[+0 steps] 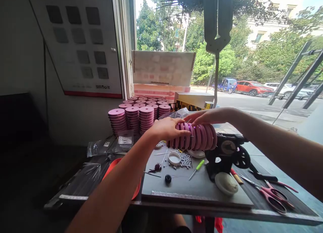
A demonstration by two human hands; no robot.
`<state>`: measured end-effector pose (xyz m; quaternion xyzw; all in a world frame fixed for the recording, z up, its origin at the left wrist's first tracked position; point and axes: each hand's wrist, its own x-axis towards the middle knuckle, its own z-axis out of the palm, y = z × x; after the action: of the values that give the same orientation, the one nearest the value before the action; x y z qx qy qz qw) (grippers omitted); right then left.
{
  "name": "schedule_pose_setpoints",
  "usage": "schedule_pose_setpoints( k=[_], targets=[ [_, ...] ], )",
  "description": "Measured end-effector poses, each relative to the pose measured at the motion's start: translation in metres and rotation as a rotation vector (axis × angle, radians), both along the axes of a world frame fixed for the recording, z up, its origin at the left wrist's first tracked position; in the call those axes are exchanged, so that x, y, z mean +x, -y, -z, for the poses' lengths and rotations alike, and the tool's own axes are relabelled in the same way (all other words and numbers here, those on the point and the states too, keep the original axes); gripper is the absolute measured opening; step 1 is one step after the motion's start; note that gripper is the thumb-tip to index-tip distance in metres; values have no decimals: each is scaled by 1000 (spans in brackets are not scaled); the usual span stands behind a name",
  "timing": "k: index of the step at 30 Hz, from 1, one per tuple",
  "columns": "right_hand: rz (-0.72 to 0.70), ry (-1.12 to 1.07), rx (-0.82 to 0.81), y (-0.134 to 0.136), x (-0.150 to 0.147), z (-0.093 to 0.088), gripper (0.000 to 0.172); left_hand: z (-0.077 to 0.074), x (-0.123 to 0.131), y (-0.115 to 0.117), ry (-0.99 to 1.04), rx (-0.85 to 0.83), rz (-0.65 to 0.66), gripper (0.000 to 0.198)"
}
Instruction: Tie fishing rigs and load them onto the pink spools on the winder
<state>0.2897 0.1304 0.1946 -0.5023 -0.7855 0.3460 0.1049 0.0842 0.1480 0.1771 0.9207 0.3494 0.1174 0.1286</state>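
A stack of pink discs (202,137), which look like thread spools, lies on its side above the work board. My left hand (169,128) grips its left end, thumb across the front and fingers over the top. My right hand (208,117) rests over the top with fingers bent down onto the discs, close to the left fingertips. What those fingertips pinch is too small to make out. Just right of the stack stands a black hand-cranked machine (225,152) with a toothed wheel. Below lie small pale beads (185,160) around a round white dish (174,158).
Upright stacks of pink discs (132,118) stand at the back left. On the board (176,186) lie a green-handled tool (197,169), a small black ring (168,178) and a whitish bowl (226,184). Scissors (272,197) lie right; an orange tray (136,191) sits left.
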Motion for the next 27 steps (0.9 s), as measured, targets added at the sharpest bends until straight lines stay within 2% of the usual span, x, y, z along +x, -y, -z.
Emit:
schedule_pose_setpoints(
  k=[5,8,10,12,14,16,18,21,24,27],
  targets=[
    [36,-72,-67,2,1,3,38,-11,9,-23,-32,-151,129,53],
    [64,-62,1,5,0,1,34,-14,12,-28,-4,-210,142,48],
    [105,-25,106,14,1,1,36,-11,8,-25,72,-197,106,52],
    [231,-1,306,31,5,5,41,-3,-3,-19,218,-139,24,59],
    [413,-30,535,54,10,14,42,11,-19,-10,409,-74,-87,58],
    [553,-119,634,79,14,30,40,30,-34,0,554,-59,-190,53],
    [627,-212,585,99,15,49,42,50,-44,11,599,-104,-225,49],
    [622,-326,461,113,10,73,52,73,-46,28,704,-228,-158,53],
    [534,-421,419,112,3,88,58,84,-40,39,821,-320,-59,60],
    [515,-443,416,109,0,99,58,85,-36,46,864,-333,-63,64]
  ],
)
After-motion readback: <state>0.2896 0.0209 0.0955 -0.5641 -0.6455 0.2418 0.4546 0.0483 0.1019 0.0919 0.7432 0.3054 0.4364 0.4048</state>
